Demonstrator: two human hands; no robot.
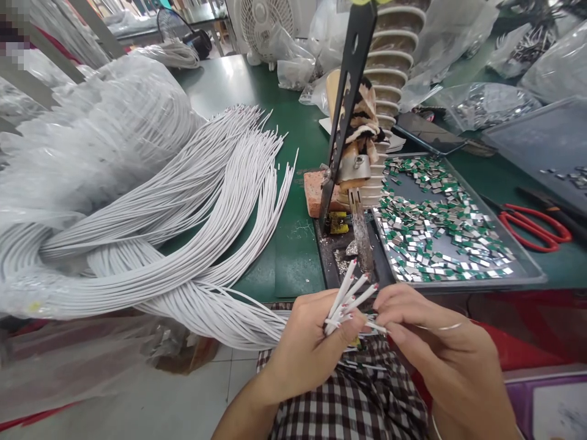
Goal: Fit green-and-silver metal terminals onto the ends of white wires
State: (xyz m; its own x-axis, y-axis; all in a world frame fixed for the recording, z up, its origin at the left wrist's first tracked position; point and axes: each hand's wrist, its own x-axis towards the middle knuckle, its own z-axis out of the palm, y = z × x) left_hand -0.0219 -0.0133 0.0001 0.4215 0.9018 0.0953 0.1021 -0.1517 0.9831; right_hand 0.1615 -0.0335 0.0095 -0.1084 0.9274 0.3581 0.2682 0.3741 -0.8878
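My left hand (316,342) is closed around a small bunch of white cables (342,302) whose ends fan upward, showing reddish wire tips. At the end of one cable from this bunch, the thumb and fingers of my right hand (426,342) are pinched together. Both hands are over my lap, just in front of the table edge. Beyond them stands a soldering iron (360,229), held tip-down by a black slotted bracket (349,91) above a dark base plate (332,260) with bits of solder on it.
Large bundles of white cables (220,201) spread across the left of the green table (298,263). A clear tray (536,278) of small green-and-silver boards lies right of the iron, beside red-handled scissors (536,229). A brick (314,189), a ribbed hose (398,55) and a fan (263,27) stand behind.
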